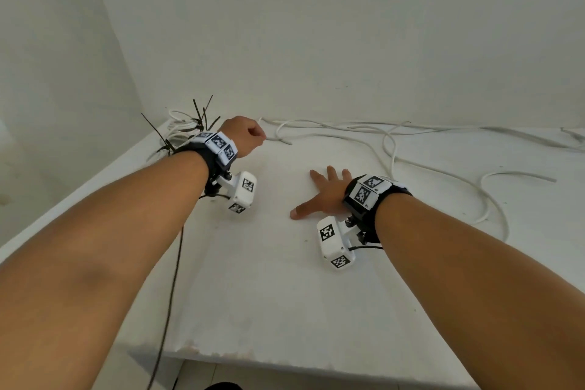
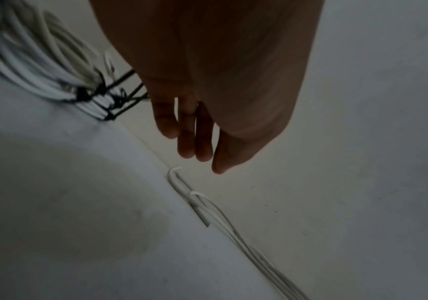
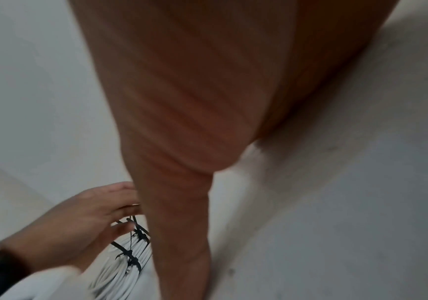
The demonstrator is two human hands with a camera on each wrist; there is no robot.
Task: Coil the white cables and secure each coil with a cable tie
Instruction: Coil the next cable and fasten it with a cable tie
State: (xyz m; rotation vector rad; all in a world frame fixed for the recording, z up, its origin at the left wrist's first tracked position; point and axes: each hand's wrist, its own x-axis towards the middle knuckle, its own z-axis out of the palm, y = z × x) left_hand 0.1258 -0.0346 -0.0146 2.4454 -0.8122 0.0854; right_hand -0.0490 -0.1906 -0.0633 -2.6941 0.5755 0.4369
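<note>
My left hand (image 1: 243, 133) hangs over the far left of the table (image 1: 285, 279), fingers extended and relaxed in the wrist view, holding nothing, just short of the nearest free end of the loose white cables (image 1: 392, 149). My right hand (image 1: 323, 193) lies flat on the tabletop, fingers spread, also holding nothing. Behind my left wrist, in the far left corner, sit the finished coils (image 2: 40, 67), bound with black cable ties (image 2: 99, 95) whose tails stick up. The loose cables run along the far edge against the wall and curl toward the near right. I judge the step is picking up a new cable: I should pinch that hooked end (image 2: 175, 172) cleanly, taking one strand and not its neighbour, since several lie touching and cross each other, then draw it out slowly so the loops on the right do not snag. The table is white and matte, its near edge chipped; plain pale walls (image 1: 316, 25) meet in the corner.
</note>
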